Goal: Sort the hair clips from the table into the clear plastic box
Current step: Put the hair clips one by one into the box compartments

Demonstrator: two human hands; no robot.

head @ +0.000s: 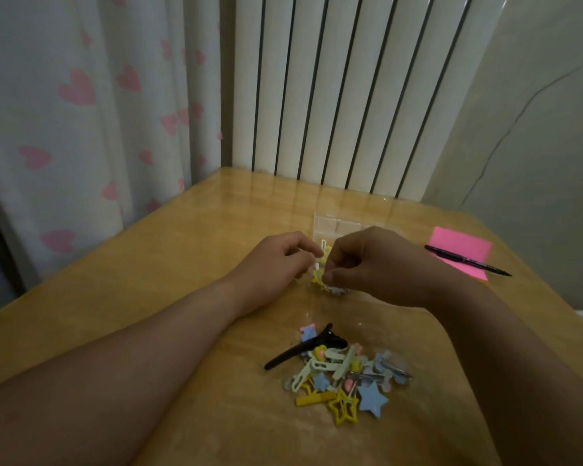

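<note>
A heap of hair clips (340, 375) lies on the wooden table (189, 250) near me: yellow and blue stars, pale green bars and a long black claw clip (300, 348). Beyond it stands the clear plastic box (337, 227), its near part hidden behind my hands. My left hand (283, 260) pinches a small white clip (318, 260) with curled fingers. My right hand (374, 264) meets it from the right, fingers curled, thumb and forefinger pinching a yellow clip (318, 279). A blue clip (337, 290) peeks out under that hand.
A pink sticky-note pad (461, 250) with a dark pen (468, 260) across it lies at the right of the table. A white radiator (334, 95) stands behind the table and a heart-patterned curtain (81, 112) hangs at the left.
</note>
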